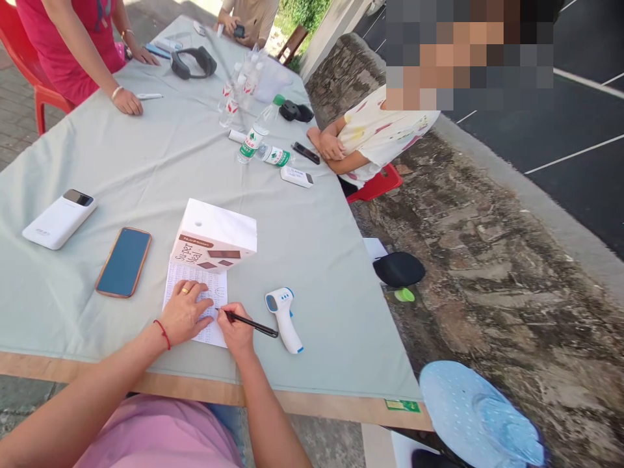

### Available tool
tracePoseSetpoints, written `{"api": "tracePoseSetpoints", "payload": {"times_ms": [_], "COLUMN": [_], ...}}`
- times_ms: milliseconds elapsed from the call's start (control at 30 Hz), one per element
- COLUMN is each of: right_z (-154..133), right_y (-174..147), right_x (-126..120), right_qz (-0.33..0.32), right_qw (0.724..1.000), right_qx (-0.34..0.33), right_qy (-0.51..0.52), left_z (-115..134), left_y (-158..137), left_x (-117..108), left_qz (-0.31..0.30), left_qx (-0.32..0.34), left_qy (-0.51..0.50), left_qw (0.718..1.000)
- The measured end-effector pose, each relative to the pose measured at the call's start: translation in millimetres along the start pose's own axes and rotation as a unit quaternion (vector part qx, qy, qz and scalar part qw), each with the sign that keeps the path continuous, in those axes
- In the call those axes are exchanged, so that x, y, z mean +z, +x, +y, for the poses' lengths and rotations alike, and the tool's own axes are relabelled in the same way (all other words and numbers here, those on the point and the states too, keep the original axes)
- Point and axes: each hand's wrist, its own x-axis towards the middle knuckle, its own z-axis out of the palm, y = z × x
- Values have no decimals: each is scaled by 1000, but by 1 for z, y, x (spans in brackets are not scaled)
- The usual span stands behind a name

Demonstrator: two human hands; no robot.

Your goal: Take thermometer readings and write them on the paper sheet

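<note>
A printed sheet of paper [213,335] lies in front of me, its far edge against a white and brown box [219,227]. My left hand [188,311] rests flat on the sheet with fingers spread; a ring and a red cord bracelet are on it. Pinched in my right hand [237,331] is a black pen [260,326], its tip at the paper close to my left fingertips. Just right of that hand lies a white and blue infrared thermometer [285,320]. To the left are a smartphone [124,262] in an orange-edged case and a white power bank [60,219].
Water bottles [256,133], one lying down, stand farther up the cloth-covered table [322,312]. Beyond them is a dark headset [194,63]. People sit or stand at the left, far and right sides. A blue hat [478,409] is beside the near right corner.
</note>
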Motion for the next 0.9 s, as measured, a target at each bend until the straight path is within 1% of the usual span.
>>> {"api": "tracePoseSetpoints", "payload": {"times_ms": [167,333,900], "right_z": [1,2,3], "right_y": [0,0,-1], "right_x": [0,0,1], "right_qz": [-5,10,6], "right_qw": [1000,1000,1000], "right_qx": [10,18,20], "right_qy": [1,9,6], "left_z": [0,0,1], "left_y": [0,0,0], "left_x": [-1,-1,-4], "left_qz": [-2,-6,-14], "left_qx": [2,-1,-2], "left_qy": [1,-2,3], "left_qw": [1000,1000,1000]}}
